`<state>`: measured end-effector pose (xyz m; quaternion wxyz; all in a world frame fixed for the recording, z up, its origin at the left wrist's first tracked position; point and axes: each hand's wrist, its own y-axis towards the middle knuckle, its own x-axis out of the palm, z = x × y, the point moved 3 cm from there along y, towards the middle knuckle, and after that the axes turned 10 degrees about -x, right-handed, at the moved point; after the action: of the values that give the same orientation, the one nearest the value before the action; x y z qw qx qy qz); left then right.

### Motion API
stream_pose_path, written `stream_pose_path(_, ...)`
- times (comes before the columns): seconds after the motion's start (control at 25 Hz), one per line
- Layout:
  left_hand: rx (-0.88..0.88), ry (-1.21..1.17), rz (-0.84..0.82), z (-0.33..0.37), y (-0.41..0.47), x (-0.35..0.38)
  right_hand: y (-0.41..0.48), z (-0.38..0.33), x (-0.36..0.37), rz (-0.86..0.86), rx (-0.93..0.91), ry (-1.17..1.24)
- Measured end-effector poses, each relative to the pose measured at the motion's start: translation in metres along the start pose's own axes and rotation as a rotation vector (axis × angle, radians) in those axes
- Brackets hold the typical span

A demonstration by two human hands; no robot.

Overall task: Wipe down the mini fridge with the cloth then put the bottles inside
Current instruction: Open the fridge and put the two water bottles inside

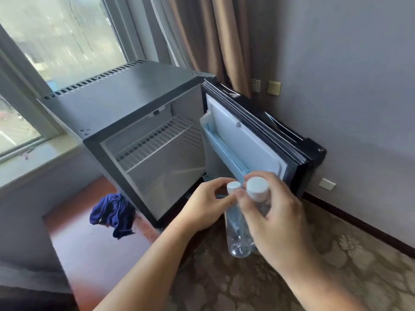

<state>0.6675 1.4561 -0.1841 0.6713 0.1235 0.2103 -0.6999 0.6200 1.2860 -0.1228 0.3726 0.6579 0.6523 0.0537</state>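
in front of the open black mini fridge (125,113), left hand (206,205) pinches one clear white-capped plastic bottle (235,227); right hand (276,218) grips another clear white-capped bottle (258,189) just beside it.

Two bare forearms, no sleeves, left hand (205,206), right hand (275,218)

Hotel-type guest room: mini fridge (143,140) beside a window (56,41), full-length curtains (213,41), patterned carpet (336,265), wall sockets (274,88), plain grey walls (348,75).
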Motion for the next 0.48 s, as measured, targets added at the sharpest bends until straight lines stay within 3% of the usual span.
stream_pose_path(0.12,-0.004,0.068,0.089,-0.012,0.021,-0.037,0.037,-0.008,0.053,-0.181,-0.006,0.042)
stream_pose_path(0.32,-0.125,0.009,0.265,-0.066,0.05,-0.103,0.082,0.036,0.147,-0.369,0.011,-0.096)
stream_pose_path(0.48,-0.297,-0.177,0.382,-0.116,0.064,-0.117,0.105,0.074,0.215,-0.558,0.135,-0.256)
